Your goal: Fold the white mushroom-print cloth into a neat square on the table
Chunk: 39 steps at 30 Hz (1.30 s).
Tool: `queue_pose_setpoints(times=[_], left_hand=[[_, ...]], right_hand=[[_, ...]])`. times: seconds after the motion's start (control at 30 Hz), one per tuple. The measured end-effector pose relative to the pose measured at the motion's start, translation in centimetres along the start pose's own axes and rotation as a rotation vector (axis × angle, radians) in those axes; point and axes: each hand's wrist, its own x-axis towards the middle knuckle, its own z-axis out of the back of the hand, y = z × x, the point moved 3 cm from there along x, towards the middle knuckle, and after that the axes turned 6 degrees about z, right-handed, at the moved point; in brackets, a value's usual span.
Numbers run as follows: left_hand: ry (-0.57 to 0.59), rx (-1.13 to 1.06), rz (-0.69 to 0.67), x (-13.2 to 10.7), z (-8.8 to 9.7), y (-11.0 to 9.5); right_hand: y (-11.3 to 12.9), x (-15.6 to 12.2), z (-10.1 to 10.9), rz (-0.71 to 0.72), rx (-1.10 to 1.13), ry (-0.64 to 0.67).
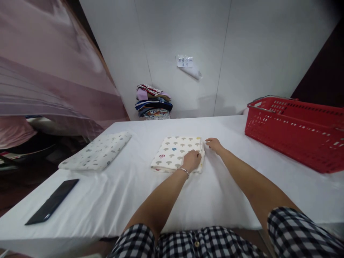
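Across the back stretches a pale wall (pixel 182 28) with thin vertical seams. On the left hangs a sheer pinkish curtain (pixel 59 64), and in front of the wall stands a table (pixel 134 193) draped in white, its cover wrinkled toward the near edge. A red plastic basket (pixel 290 139) with slotted sides sits at the table's right end. At the left side lies a folded pale cloth (pixel 99 152) with small grey motifs, well apart from the hands.

Near the middle of the table is the mushroom-print cloth (pixel 172 150), folded into a flat, layered rectangle, cream with grey mushrooms and a few in blue, red and yellow. Just past the table's far edge rises a stack of folded clothes (pixel 153 102), its base hidden. A dark, phone-shaped object (pixel 53 202) rests at the near left.

The left hand (pixel 191 160) is on the mushroom-print cloth toward its right edge, fingers curled under; whether they pinch any fabric I cannot tell. The right hand (pixel 214 144) is just beside the far right corner, fingers loosely extended and apparently bare. A paper note (pixel 185 61) with handwriting is stuck to the wall, and a slim bracelet (pixel 185 172) circles the left wrist.
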Motion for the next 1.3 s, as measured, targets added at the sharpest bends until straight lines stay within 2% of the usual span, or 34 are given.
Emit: queue_pose_setpoints(times=[0.13,0.33,0.4,0.53,0.7,0.83,0.97,1.07,1.17,1.2,1.3], left_hand=[[0.039,-0.006,0.004,0.5,0.0,0.3],[0.112,-0.017,-0.059,1.0,0.5,0.7],[0.067,0.013,-0.086,0.6,0.4,0.6],[-0.103,0.163,-0.189,-0.3,-0.3,0.5],[0.027,0.254,-0.199,0.0,-1.5,1.1],[0.013,0.266,-0.215,0.4,-1.9,1.4],[0.008,0.276,-0.222,0.2,-2.2,1.5],[0.016,0.264,-0.223,0.3,-1.5,1.3],[0.060,0.237,-0.222,1.8,0.0,0.7],[0.048,0.228,-0.212,2.6,0.5,0.6],[-0.111,0.208,-0.171,5.1,1.3,0.2]], right_hand=[[-0.3,0.3,-0.5,0.056,-0.042,0.024],[-0.4,0.7,-1.6,0.124,-0.108,0.013],[-0.4,0.7,-1.5,0.129,-0.108,-0.006],[-0.5,0.7,-0.8,0.108,-0.050,-0.027],[-0.5,1.2,-0.1,0.055,0.100,-0.085],[-0.2,2.2,-0.5,-0.030,0.273,-0.097],[0.3,3.0,-1.1,-0.110,0.493,-0.018],[0.8,3.4,-1.4,-0.133,0.643,0.071],[0.9,3.5,-1.6,-0.146,0.762,0.133],[0.9,3.4,-1.7,-0.149,0.796,0.146],[0.7,3.2,-2.1,-0.156,0.883,0.159]])
